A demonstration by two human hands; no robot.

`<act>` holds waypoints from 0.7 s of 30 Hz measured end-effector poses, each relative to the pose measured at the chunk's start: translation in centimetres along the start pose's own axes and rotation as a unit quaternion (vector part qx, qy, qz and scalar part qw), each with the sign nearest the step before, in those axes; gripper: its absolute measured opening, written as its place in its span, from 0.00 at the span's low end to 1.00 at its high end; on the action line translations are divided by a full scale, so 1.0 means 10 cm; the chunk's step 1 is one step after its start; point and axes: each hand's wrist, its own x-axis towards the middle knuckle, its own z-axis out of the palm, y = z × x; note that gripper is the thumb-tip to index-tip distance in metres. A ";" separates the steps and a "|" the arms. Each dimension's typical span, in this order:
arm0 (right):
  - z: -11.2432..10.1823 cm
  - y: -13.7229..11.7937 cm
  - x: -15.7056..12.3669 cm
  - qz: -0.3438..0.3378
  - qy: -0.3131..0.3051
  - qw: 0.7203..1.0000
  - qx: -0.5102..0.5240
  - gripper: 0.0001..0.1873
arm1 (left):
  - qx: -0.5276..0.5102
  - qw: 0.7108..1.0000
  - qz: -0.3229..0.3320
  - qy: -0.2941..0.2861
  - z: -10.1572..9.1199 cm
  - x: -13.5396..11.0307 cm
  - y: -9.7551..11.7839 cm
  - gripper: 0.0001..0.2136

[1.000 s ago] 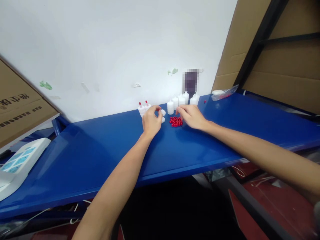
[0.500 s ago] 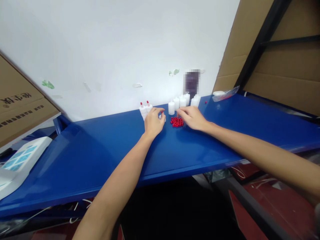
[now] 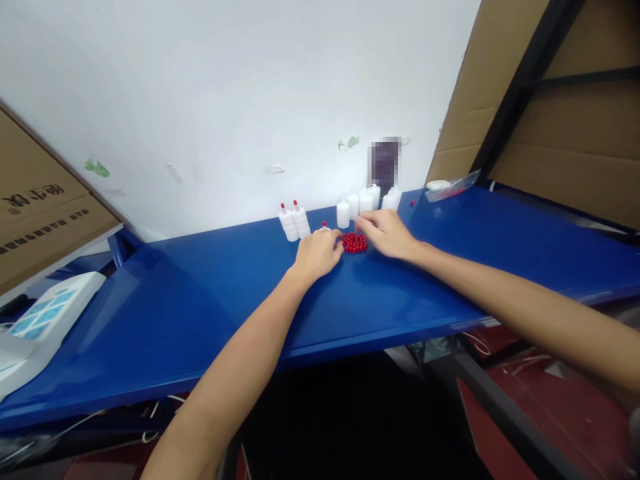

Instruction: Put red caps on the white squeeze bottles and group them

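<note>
From my distant seat I see the left hand [image 3: 317,255] at the left edge of the pile of red caps [image 3: 355,243]. Its thumb and forefinger are bent towards each other, close beside the outermost caps; I cannot tell whether they meet or pinch a cap. The right hand [image 3: 387,233] is at the right side of the pile, with the back of the hand upwards and the fingers curled. Its fingertips are near the far edge of the pile, and I cannot tell if they are closed on something, because the hand itself covers them.

The pile lies on the blue table [image 3: 200,300], between my two hands. Just to the left of the pile, a bottle with a red tip [image 3: 325,229] is mostly hidden behind the left hand. Farther left there are two red-tipped bottles [image 3: 301,222], side by side. Behind the pile, towards the wall [image 3: 225,100], I see a group of white bottles [image 3: 343,215]; the right hand partly covers some of them. To the right of the pile and farther back lies a single red cap [image 3: 413,203], and beyond it a clear plastic bag [image 3: 457,187]. Well to the left of the pile is a white device [image 3: 45,320] with blue panels.
</note>
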 end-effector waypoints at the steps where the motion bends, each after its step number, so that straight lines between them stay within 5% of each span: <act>1: 0.00 0.00 0.00 0.001 -0.001 1.000 -0.002 0.21 | 0.000 1.000 -0.006 -0.013 -0.01 0.00 0.00 0.11; 9: 0.00 0.00 0.00 -0.004 -0.001 1.000 -0.004 0.21 | 0.003 0.994 -0.048 -0.094 -0.12 -0.01 0.06 0.17; 21: 0.00 0.00 -0.01 -0.005 -0.011 1.000 -0.004 0.21 | -0.041 0.993 -0.062 -0.088 -0.07 0.02 0.01 0.12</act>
